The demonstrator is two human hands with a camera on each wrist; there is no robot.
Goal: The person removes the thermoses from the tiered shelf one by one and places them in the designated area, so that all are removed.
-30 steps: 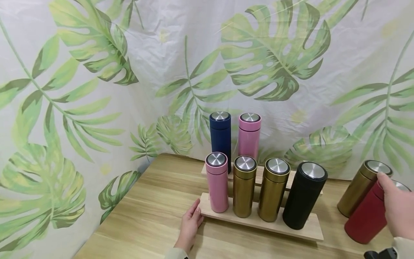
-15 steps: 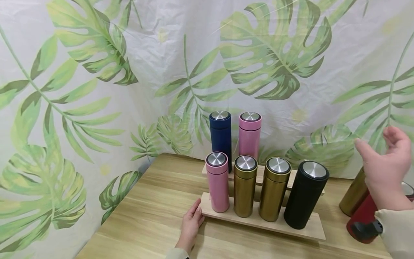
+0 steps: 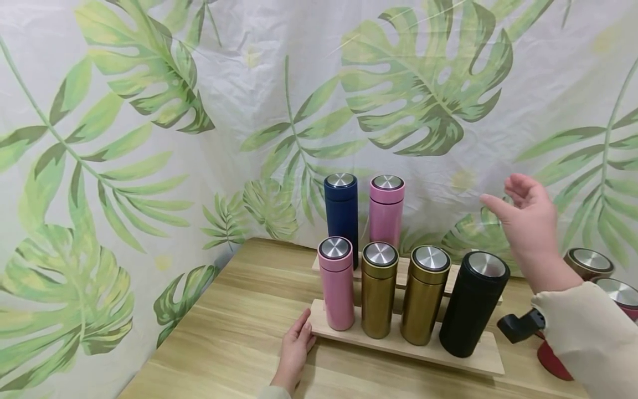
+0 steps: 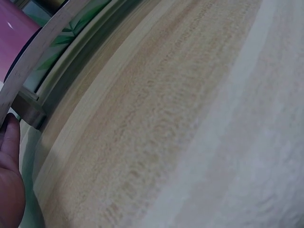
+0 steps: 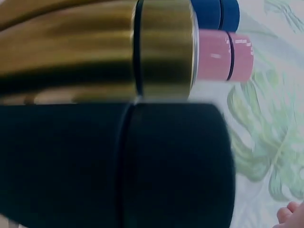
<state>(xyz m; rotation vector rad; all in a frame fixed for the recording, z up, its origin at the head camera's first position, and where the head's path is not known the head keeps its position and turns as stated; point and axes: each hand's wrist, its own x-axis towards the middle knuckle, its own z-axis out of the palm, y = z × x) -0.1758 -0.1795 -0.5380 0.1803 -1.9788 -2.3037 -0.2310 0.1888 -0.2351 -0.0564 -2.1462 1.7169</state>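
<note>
My left hand (image 3: 294, 349) touches the left end of the two-tier wooden rack (image 3: 399, 338) with its fingers extended; its fingertips also show at the board in the left wrist view. On the rack's front tier stand a pink vacuum flask (image 3: 338, 293), two gold vacuum flasks (image 3: 377, 299) and a black vacuum flask (image 3: 471, 316). A blue vacuum flask (image 3: 341, 210) and another pink vacuum flask (image 3: 386, 213) stand on the rear tier. Raised beyond the black one, my right hand (image 3: 530, 227) holds nothing, its thumb apart from loosely bent fingers.
At the right, a gold flask (image 3: 590, 263) and a red flask (image 3: 620, 293) stand on the wooden table (image 3: 224, 310), partly hidden by my right sleeve (image 3: 593, 327). Bare board of the rear tier (image 3: 453, 277) shows right of the pink flask. A leaf-print cloth (image 3: 279, 111) hangs behind.
My right hand has left the flasks at the right, risen, and moved left toward the rack, carrying nothing. The left hand stays at the rack's end.
</note>
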